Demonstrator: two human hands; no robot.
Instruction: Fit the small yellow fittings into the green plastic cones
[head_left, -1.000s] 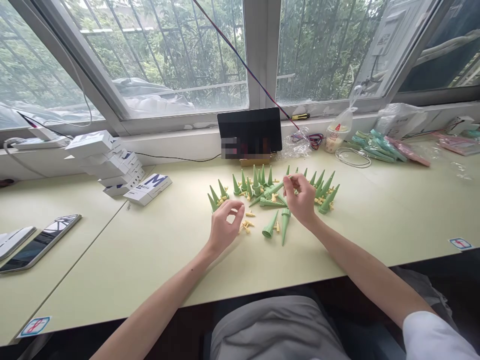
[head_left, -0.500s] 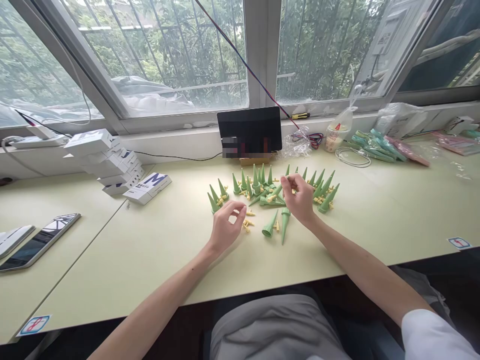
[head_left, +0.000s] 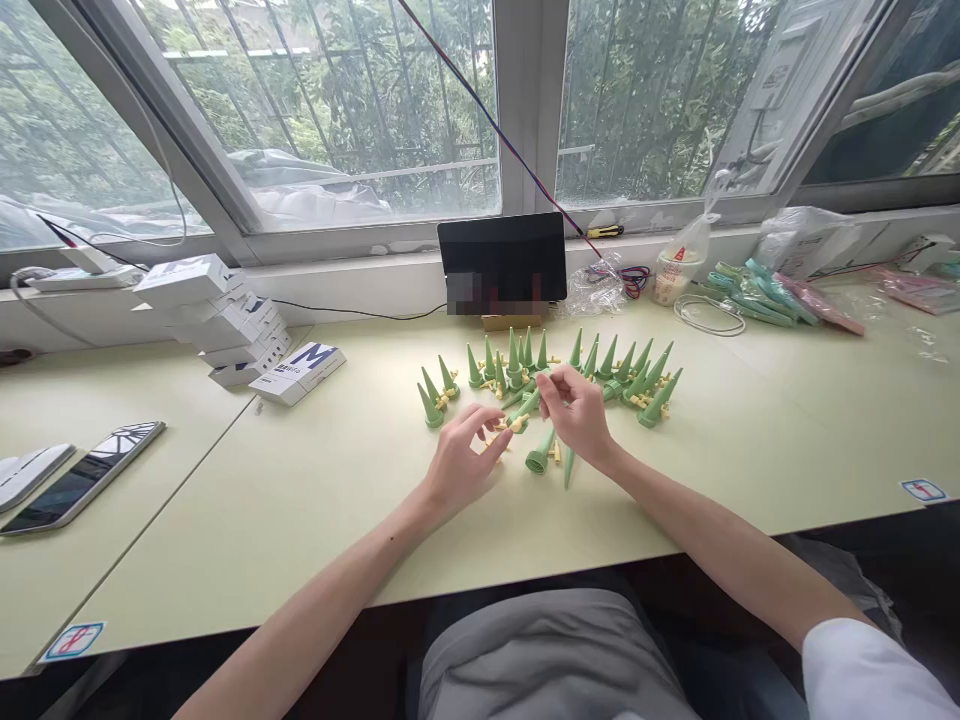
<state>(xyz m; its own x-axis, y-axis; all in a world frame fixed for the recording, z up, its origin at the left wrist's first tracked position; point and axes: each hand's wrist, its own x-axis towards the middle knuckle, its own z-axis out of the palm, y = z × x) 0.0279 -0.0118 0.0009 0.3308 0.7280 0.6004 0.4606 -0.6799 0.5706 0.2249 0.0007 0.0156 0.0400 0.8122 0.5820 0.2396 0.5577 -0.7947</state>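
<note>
My right hand (head_left: 577,412) pinches a green watering spike (head_left: 527,402) near its pointed end, tilted so that its wide end points down toward my left hand. A yellow valve (head_left: 519,424) shows at that wide end. My left hand (head_left: 466,452) is right beside the valve, its thumb and forefinger apart; whether they touch it I cannot tell. Below my hands lies another green spike (head_left: 537,460) with a small yellow valve (head_left: 556,452) beside it. Part of a further spike (head_left: 568,470) shows under my right hand. Loose yellow pieces are partly hidden behind my left fingers.
Several upright green spikes (head_left: 576,348) with yellow valves form an arc behind my hands. A dark tablet (head_left: 502,255) leans at the window. White boxes (head_left: 232,325) are stacked left, near a phone (head_left: 82,480). A bagged cup (head_left: 671,272) and plastic packets (head_left: 757,290) lie right.
My right hand has moved left and nearer with the spike, bringing its valve end to my left hand. My left thumb and forefinger have spread, and the hand has shifted slightly right.
</note>
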